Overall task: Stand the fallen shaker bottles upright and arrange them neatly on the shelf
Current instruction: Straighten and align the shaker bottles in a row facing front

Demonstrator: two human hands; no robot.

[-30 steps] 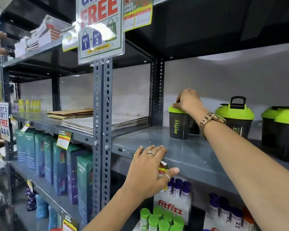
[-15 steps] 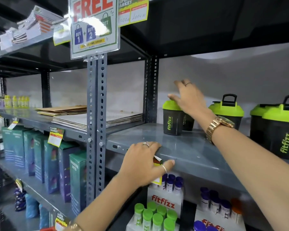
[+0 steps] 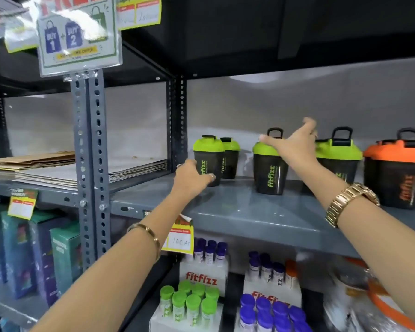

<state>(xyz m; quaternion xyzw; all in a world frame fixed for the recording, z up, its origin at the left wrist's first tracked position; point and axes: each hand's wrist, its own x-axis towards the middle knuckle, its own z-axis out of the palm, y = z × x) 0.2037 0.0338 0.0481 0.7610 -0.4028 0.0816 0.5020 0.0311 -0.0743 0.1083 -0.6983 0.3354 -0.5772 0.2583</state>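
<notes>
Shaker bottles: all in view stand upright on the grey shelf (image 3: 261,212). Left hand (image 3: 193,177), grip partly curled, rests against the base of the leftmost green-lidded bottle (image 3: 207,159); whether it clasps it cannot be told. Right hand (image 3: 295,147), grip spread open and holding nothing, hovers at the lid of the middle green-lidded bottle (image 3: 268,173). Further right: another green-lidded bottle (image 3: 338,161), then an orange-lidded bottle (image 3: 395,173). Step in hand, likely: arranging. Next move calls for closing on the middle bottle and aligning the row.
</notes>
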